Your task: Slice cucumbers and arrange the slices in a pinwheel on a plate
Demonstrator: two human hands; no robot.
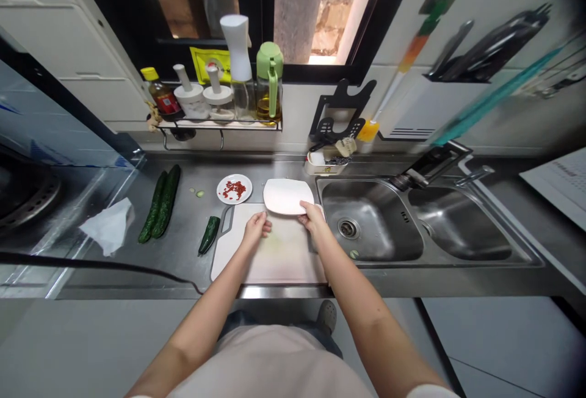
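Observation:
My right hand point(312, 215) grips the lower right edge of a white, rounded-square plate point(288, 195), thumb on top. The plate is over the far edge of a white cutting board point(274, 264); whether it touches the board I cannot tell. My left hand point(257, 229) is above the board, left of the plate and apart from it, fingers loosely curled with nothing visible in them. Beside the board's left edge lies a short cut piece of cucumber point(209, 236). A small white dish point(247, 189) of chopped red pieces stands behind the board.
Two whole cucumbers point(160, 206) and a crumpled white cloth or paper point(110, 226) lie on the steel counter to the left. A double sink point(375, 221) is at the right. Along the window, a rack point(220, 124) holds seasoning jars and bottles. A dark cord point(114, 265) crosses the left front.

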